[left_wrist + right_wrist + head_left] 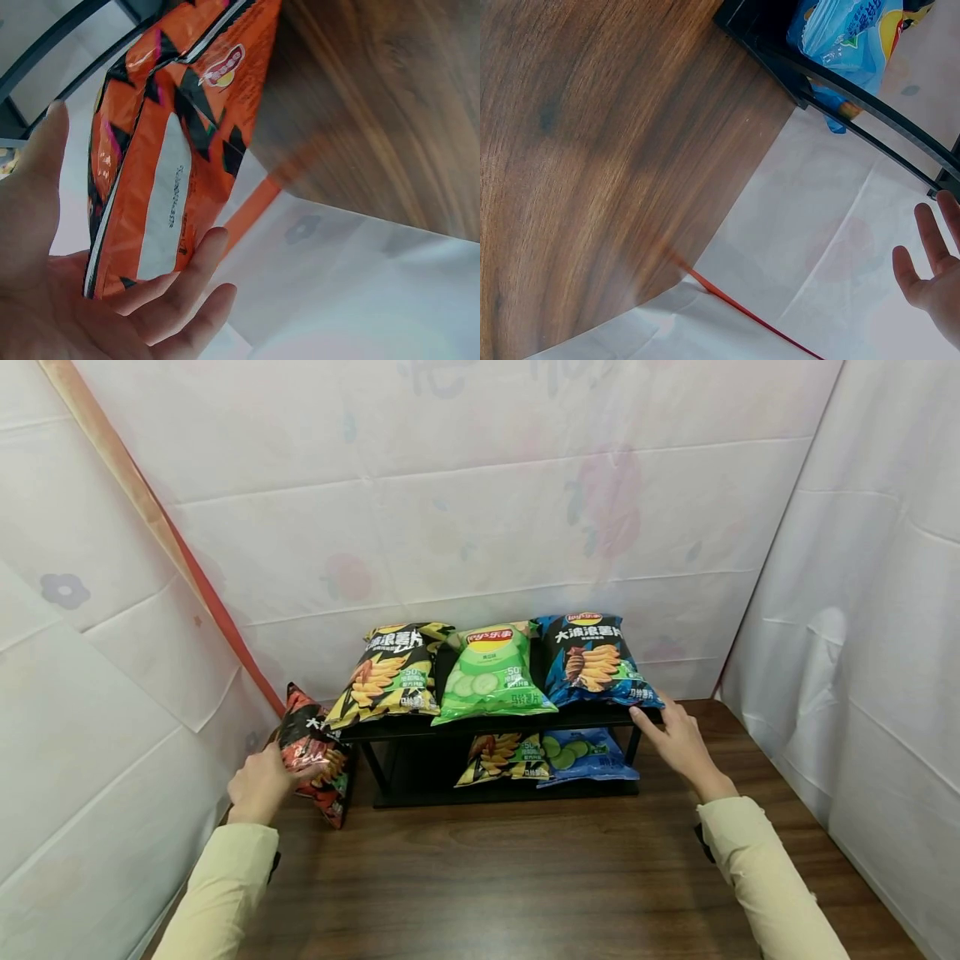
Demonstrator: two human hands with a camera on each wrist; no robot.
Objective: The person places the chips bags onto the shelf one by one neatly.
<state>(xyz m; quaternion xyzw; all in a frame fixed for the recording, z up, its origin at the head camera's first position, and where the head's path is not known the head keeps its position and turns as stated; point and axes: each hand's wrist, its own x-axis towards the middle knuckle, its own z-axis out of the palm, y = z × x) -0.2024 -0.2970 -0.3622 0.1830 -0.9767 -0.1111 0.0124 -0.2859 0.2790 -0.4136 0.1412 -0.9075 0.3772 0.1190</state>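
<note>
At the left of the head view, my left hand (262, 781) holds a red and black bag of chips (313, 752) beside the rack's left end. In the left wrist view the bag's orange back (169, 172) faces up, with my fingers (184, 296) bent along its lower end. My right hand (678, 743) touches the right end of the black two-tier rack (495, 722); its fingers look loosely spread in the right wrist view. Nearest it on the top tier lies a blue bag of chips (596, 660).
A green bag (495, 672) and a yellow-black bag (390, 672) share the top tier. Below lie another yellow-black bag (506, 760) and a light blue bag (588, 756). The rack stands on a wooden table (487, 877), with white cloth (487, 527) behind and at both sides.
</note>
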